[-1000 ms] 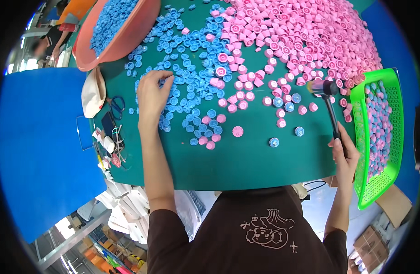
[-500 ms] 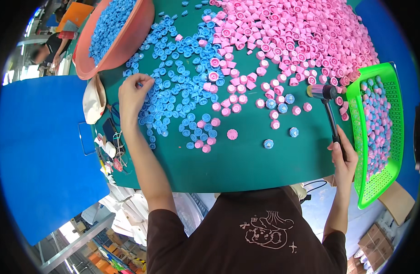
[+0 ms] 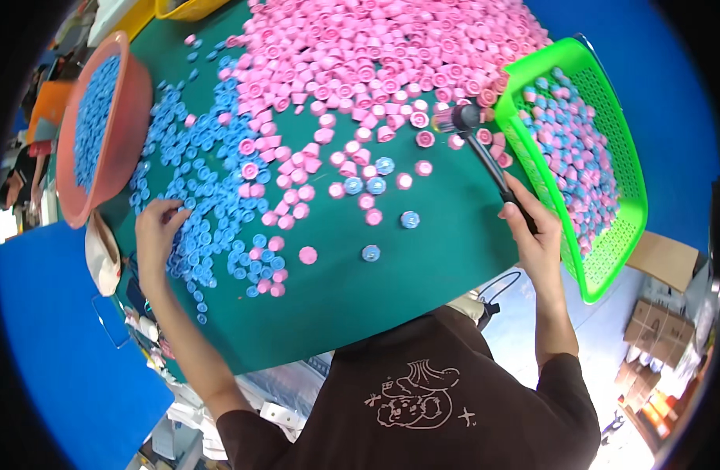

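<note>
My right hand (image 3: 538, 235) grips the black handle of a small mallet (image 3: 493, 166), its head raised at the near edge of the pink pile. On the left, my left hand (image 3: 158, 235) is at the edge of the scattered blue caps (image 3: 199, 184), thumb and fingers curled together; whatever they hold is hidden. Pink cup-shaped pieces (image 3: 375, 66) form a large heap at the far side. Between my hands lie loose pink pieces (image 3: 297, 192) and several blue-topped joined pieces, one of them (image 3: 371, 253) nearest me. A pink scalloped piece (image 3: 307, 254) lies close by.
A green plastic basket (image 3: 567, 235) of joined pink-and-blue pieces stands at the right. An orange-pink basin (image 3: 133, 102) of blue caps sits at the far left, near a cream cloth pouch (image 3: 103, 254). The green tabletop (image 3: 321, 313) ends just before my body.
The whole view has turned, shifting the table's contents leftward. My left hand stays by the left edge of the blue caps, its fingers still curled. My right hand keeps hold of the mallet.
</note>
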